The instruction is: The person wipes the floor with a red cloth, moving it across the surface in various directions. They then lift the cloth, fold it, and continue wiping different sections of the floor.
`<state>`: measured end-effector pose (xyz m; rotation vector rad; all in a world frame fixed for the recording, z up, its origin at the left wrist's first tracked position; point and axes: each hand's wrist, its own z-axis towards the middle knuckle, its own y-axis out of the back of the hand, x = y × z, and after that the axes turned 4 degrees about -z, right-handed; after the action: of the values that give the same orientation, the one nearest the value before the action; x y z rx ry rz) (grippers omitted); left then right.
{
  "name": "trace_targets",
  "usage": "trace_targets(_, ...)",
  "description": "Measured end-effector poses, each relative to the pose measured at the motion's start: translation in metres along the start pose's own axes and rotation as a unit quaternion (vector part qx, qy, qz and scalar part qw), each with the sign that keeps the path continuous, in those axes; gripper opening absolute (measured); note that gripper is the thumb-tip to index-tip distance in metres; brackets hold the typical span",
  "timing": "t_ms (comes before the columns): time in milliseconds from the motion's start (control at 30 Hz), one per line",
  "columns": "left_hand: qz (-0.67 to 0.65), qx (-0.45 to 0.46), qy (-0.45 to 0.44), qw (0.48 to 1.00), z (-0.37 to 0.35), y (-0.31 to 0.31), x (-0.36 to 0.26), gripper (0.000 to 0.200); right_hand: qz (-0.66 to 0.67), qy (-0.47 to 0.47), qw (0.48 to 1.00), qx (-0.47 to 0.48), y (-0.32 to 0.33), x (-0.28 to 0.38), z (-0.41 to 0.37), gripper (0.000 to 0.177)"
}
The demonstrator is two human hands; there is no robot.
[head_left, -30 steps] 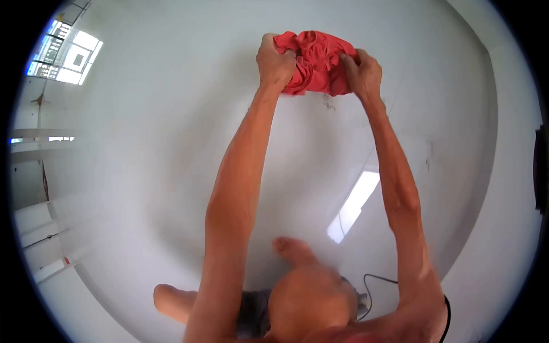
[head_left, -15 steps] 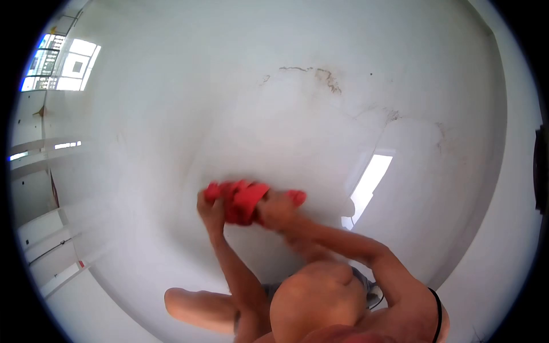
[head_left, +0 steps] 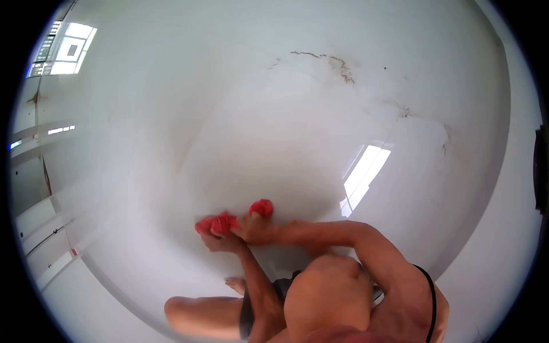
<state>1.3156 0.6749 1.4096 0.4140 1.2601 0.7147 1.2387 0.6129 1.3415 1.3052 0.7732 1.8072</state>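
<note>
A red cloth (head_left: pixel 220 223) is bunched and twisted between my two hands, low in the middle of the view. Around its left part, from below, my left hand (head_left: pixel 223 242) is closed. My right hand (head_left: pixel 255 228) grips the cloth farther right, and a rounded lump of it sticks out above that fist. The hands are close together over the glossy pale floor (head_left: pixel 257 131).
Brown cracks and stains (head_left: pixel 345 71) mark the floor at the upper right. Bright window reflections (head_left: pixel 366 174) lie on it. A wall (head_left: pixel 523 171) runs along the right. My bent leg (head_left: pixel 203 316) and foot (head_left: pixel 235 285) are at the lower left.
Both hands have come lower and nearer my body with the red cloth. They are closer together, and the cloth is more tightly bunched. My foot now shows.
</note>
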Motion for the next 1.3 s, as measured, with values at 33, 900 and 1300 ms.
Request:
trace_targets(33,0.01,0.017,-0.015,1.0,0.007,-0.012,-0.005,0.032,0.012,-0.026,1.0,-0.008,0.004,-0.011,0.005,0.026)
trace_targets(900,-0.307,0.179,-0.021,0.934,-0.025,-0.14,-0.168,0.042,0.09,-0.371,0.909,-0.168,0.223,-0.128,-0.037,0.038)
trace_targets(1300,-0.012,-0.186,0.356,0.916,-0.019,0.118,0.084,0.039,0.142,0.111,0.957,0.228,0.015,0.064,-0.02,0.05)
